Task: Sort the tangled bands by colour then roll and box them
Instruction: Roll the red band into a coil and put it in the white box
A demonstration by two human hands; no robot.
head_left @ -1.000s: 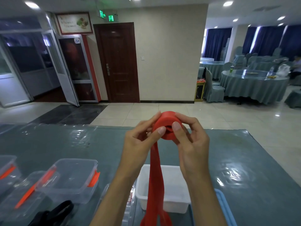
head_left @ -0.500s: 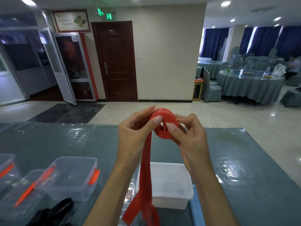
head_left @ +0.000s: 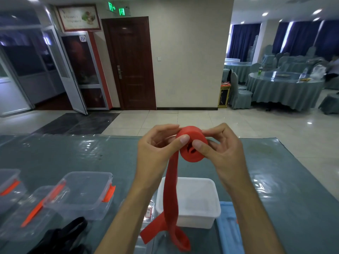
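Both hands hold a red band [head_left: 191, 145] in the air above the table, partly wound into a roll. My left hand [head_left: 157, 151] pinches the roll's left side, thumb on its face. My right hand [head_left: 222, 151] grips its right side, thumb near the hollow centre. The loose red tail [head_left: 170, 200] hangs straight down and its looped end curls near the table's front edge. Under the tail stands an open white box [head_left: 201, 213]. A black band [head_left: 64, 235] lies at the lower left.
Several clear lidded boxes with orange clips [head_left: 82, 193] stand on the left of the grey-green table [head_left: 284, 189]. A blue band or lid [head_left: 229, 230] lies right of the white box. Beyond the table are tiled floor, a brown door and draped dining tables.
The roll has grown a little thicker as the hands turned it, and the hanging tail has shortened and swung, its looped end lifting near the front edge.
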